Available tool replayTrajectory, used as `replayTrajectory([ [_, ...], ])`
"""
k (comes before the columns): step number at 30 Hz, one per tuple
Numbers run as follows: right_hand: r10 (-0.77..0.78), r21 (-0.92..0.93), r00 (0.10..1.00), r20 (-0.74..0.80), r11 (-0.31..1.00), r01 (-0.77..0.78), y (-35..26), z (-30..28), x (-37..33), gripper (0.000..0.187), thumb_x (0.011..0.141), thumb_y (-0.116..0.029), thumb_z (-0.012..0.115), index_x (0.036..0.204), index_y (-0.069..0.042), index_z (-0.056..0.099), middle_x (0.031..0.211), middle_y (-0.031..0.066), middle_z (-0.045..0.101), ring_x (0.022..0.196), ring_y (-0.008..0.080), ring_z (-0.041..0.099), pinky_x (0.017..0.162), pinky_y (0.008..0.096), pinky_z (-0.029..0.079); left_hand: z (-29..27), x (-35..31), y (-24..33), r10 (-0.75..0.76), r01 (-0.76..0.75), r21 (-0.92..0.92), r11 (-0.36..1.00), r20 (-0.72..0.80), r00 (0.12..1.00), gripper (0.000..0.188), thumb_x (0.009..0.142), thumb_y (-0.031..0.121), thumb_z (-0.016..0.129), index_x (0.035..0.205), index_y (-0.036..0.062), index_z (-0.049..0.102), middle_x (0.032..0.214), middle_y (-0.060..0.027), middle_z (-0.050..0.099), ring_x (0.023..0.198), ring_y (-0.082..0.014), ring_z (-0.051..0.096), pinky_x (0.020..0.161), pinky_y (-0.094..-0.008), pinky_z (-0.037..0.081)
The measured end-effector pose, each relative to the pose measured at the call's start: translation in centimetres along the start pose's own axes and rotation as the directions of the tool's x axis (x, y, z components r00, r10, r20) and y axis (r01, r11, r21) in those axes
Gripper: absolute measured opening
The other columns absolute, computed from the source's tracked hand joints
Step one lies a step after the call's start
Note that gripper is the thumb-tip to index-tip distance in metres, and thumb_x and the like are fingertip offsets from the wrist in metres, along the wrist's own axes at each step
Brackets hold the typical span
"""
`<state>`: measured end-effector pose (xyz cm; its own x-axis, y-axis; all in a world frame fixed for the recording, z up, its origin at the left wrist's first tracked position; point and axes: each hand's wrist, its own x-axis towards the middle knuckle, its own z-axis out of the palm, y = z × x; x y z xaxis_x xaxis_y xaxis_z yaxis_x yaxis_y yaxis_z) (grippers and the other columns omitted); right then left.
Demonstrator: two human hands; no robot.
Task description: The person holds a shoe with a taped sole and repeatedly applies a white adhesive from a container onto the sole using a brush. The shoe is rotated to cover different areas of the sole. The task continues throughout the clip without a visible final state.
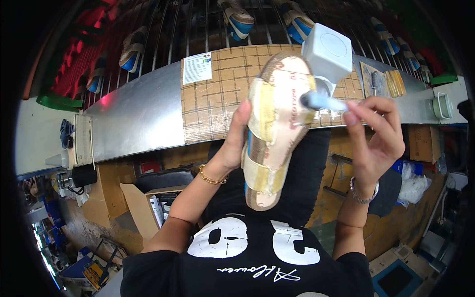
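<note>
My left hand (234,143) grips a strapped sandal (275,123) by its left side and holds it up in front of me. Its tan insole faces me, with cream and yellow straps across it and a blue edge. My right hand (372,138) pinches a thin white and blue pen-like tool (322,101) whose tip touches the sandal's right edge near the top. A gold bracelet is on my left wrist and a silver one on my right.
A white boxy lamp or device (328,51) hangs just above the sandal. A metal bench edge with a cardboard sheet (217,94) runs behind. Several blue sandals (238,20) lie on a wire rack beyond. A cardboard box (143,208) stands at lower left.
</note>
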<state>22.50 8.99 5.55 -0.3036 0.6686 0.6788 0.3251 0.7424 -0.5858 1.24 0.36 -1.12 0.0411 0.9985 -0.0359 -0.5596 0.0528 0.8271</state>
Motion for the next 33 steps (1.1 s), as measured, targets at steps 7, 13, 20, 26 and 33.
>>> replayTrajectory([
  [7, -0.050, 0.040, 0.999, 0.007, 0.998, 0.049, -2.7, 1.3, 1.1, 0.025, 0.072, 0.003, 0.082, 0.095, -0.007, 0.081, 0.082, 0.0032, 0.061, 0.075, 0.0120, 0.057, 0.064, 0.0233, 0.043, 2.2, -0.8, 1.9, 0.034, -0.035, 0.223, 0.974, 0.007, 0.999, 0.101, 0.091, 0.081, 0.035, 0.135, -0.0081, 0.053, 0.124, -0.0211, 0.066, 0.113, -0.0243, 0.066, 0.096, -0.0349, 0.053],
  [13, -0.111, -0.002, 0.993, -0.029, 0.994, 0.111, -3.0, 0.6, 1.5, 0.022, 0.075, 0.008, 0.077, 0.096, 0.001, 0.077, 0.092, 0.0078, 0.062, 0.084, 0.0158, 0.056, 0.078, 0.0261, 0.043, 1.8, -1.2, 1.4, 0.085, -0.086, 0.343, 0.935, 0.017, 0.996, 0.103, 0.085, 0.084, 0.039, 0.118, -0.0108, 0.062, 0.105, -0.0182, 0.070, 0.098, -0.0211, 0.067, 0.083, -0.0321, 0.053],
  [20, -0.166, 0.070, 0.984, 0.066, 0.984, 0.162, -2.9, -0.5, 1.3, 0.027, 0.070, 0.008, 0.078, 0.095, 0.000, 0.077, 0.099, 0.0114, 0.061, 0.087, 0.0174, 0.055, 0.077, 0.0270, 0.042, 2.0, -1.3, 2.1, 0.107, -0.131, 0.376, 0.917, 0.084, 0.991, 0.102, 0.086, 0.083, 0.037, 0.123, -0.0090, 0.059, 0.108, -0.0183, 0.069, 0.100, -0.0222, 0.067, 0.085, -0.0335, 0.053],
  [26, -0.197, 0.117, 0.964, 0.177, 0.977, 0.178, -2.9, -1.1, 1.5, 0.030, 0.062, 0.002, 0.082, 0.091, -0.003, 0.078, 0.096, 0.0109, 0.061, 0.084, 0.0187, 0.054, 0.076, 0.0282, 0.040, 2.8, -1.6, 3.0, -0.004, -0.023, 0.272, 0.962, 0.099, 0.995, 0.104, 0.086, 0.085, 0.032, 0.137, -0.0044, 0.046, 0.126, -0.0207, 0.060, 0.113, -0.0271, 0.063, 0.095, -0.0383, 0.052],
  [33, -0.246, 0.148, 0.924, 0.291, 0.966, 0.211, -3.3, -1.6, 1.4, 0.026, 0.060, -0.001, 0.081, 0.086, -0.006, 0.079, 0.094, 0.0105, 0.061, 0.084, 0.0195, 0.055, 0.073, 0.0281, 0.039, 3.5, -1.7, 3.6, -0.056, 0.048, 0.188, 0.981, 0.037, 0.998, 0.110, 0.086, 0.088, 0.025, 0.154, 0.0010, 0.031, 0.147, -0.0235, 0.049, 0.128, -0.0327, 0.058, 0.106, -0.0438, 0.052],
])
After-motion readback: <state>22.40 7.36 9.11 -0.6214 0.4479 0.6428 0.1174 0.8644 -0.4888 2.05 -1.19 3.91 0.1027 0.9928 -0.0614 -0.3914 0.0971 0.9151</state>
